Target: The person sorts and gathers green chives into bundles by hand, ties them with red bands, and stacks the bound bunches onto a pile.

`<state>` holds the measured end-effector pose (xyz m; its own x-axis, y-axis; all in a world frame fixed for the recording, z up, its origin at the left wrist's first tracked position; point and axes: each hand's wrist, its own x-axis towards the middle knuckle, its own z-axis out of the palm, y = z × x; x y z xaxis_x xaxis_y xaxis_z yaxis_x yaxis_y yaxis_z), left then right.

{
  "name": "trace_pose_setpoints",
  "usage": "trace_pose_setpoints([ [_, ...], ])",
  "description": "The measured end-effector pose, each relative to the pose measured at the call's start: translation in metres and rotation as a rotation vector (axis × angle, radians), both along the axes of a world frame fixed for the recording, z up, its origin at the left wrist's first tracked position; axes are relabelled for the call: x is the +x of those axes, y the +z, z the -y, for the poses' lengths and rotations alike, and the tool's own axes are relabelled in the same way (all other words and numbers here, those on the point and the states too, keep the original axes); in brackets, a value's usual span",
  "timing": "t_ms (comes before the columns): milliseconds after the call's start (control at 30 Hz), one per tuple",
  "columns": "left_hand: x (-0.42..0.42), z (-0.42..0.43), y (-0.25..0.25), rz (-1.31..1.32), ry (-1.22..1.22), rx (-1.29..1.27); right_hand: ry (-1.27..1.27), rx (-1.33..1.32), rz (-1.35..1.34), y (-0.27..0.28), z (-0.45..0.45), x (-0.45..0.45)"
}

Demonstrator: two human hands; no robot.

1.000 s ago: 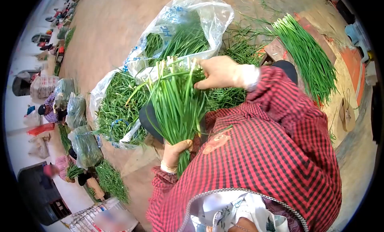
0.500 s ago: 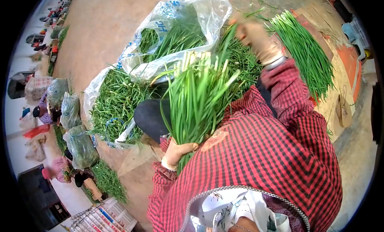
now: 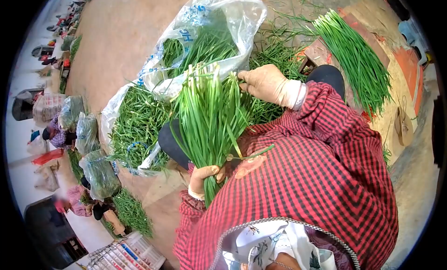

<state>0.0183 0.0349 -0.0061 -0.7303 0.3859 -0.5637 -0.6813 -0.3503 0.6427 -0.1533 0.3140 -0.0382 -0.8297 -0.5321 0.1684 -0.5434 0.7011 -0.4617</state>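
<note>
A thick bunch of garlic chives [image 3: 207, 116] stands upright in front of me, pale cut ends at the top. My left hand [image 3: 205, 178] is wrapped round its lower part, by my lap. At the upper right of the bunch, my right hand [image 3: 267, 85] pinches near the pale ends, its thumb and forefinger closed on stalks there. A few bent blades hang out from the bunch's right side, over my checked garment. Both hands seem to be in thin gloves.
A clear plastic bag [image 3: 253, 18] of chives lies beyond the bunch. Loose trimmings [image 3: 139, 123] are heaped at left and others [image 3: 279, 56] behind my right hand. A neat pile of chives [image 3: 354, 60] rests at right. Two people sit far left among filled bags [image 3: 98, 174].
My right hand has come down and left from above the trimmings to the top of the bunch. The bunch has shifted slightly left, and bent blades now stick out at its right.
</note>
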Motion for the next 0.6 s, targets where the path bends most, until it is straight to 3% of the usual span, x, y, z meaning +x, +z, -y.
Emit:
trace_pose_setpoints([
  [200, 0.004, -0.003, 0.005, 0.047, 0.067, 0.079, 0.073, 0.069, -0.061, -0.004, -0.022, -0.008],
  [267, 0.005, -0.003, 0.005, 0.051, 0.06, 0.075, -0.127, -0.183, -0.112, -0.026, -0.049, -0.027],
  [333, 0.008, 0.0, 0.004, 0.095, 0.079, 0.129, -0.419, 0.141, 0.082, -0.004, -0.071, -0.042],
  [367, 0.009, 0.001, 0.002, 0.086, 0.093, 0.12, -0.414, 0.144, 0.082, 0.001, -0.068, -0.038],
  [433, 0.005, 0.003, 0.0, 0.099, 0.058, 0.126, -0.061, -0.248, -0.009, 0.013, -0.05, -0.014],
  [467, 0.001, 0.003, -0.001, 0.106, 0.014, 0.13, 0.023, -0.124, -0.007, 0.027, -0.031, 0.002],
  [500, 0.0, 0.005, -0.009, 0.131, 0.017, 0.17, 0.161, -0.076, -0.215, 0.015, -0.016, 0.01],
  [533, -0.001, 0.003, -0.01, 0.131, 0.013, 0.171, 0.229, -0.013, 0.039, 0.036, 0.001, 0.023],
  [567, -0.002, 0.001, -0.011, 0.118, 0.014, 0.154, 0.264, 0.051, 0.121, 0.045, 0.014, 0.03],
  [600, -0.002, -0.001, -0.011, 0.106, 0.016, 0.135, 0.284, -0.052, 0.09, 0.036, 0.024, 0.032],
])
